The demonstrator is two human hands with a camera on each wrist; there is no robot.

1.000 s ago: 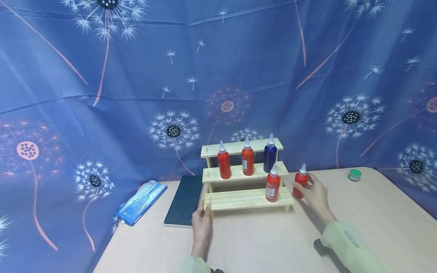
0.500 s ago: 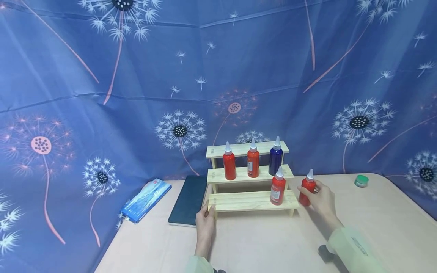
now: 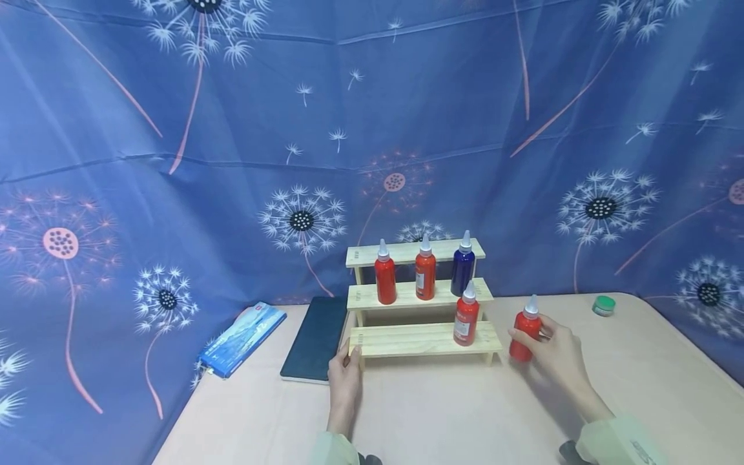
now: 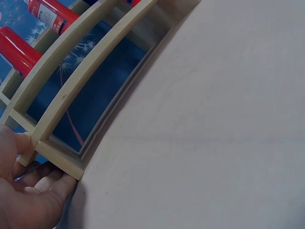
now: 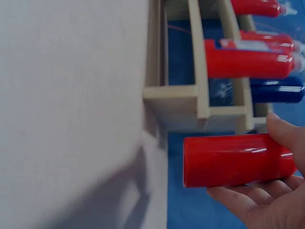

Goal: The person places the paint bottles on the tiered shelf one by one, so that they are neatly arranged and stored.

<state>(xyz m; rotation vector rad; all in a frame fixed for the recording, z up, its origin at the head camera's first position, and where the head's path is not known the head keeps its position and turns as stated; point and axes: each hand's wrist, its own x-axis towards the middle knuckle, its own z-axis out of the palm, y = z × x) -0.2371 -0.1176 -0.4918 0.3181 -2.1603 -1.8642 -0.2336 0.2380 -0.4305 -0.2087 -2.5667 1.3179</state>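
Observation:
A three-tier wooden stand (image 3: 407, 341) stands on the table. My left hand (image 3: 344, 381) holds the left end of its lowest shelf, thumb on top and fingers around the side in the left wrist view. My right hand (image 3: 560, 354) grips a red squeeze bottle (image 3: 525, 334) with a pale pointed cap, upright, just right of the stand; its base appears off the table in the right wrist view. On the middle shelf stand two red bottles, one left (image 3: 385, 281) and one central (image 3: 425, 276), and a dark blue bottle (image 3: 462, 271). Another red bottle (image 3: 465, 320) stands at the lowest shelf's right end.
A dark green notebook (image 3: 314, 341) lies left of the stand, and a blue flat box (image 3: 243, 339) lies farther left. A small green-lidded jar (image 3: 604, 305) sits at the back right. Behind the table hangs a blue dandelion-print cloth (image 3: 442, 129).
My right hand has brought the red bottle a little toward me and to the right of the stand. The left hand keeps its hold on the shelf end. The head view has shifted slightly.

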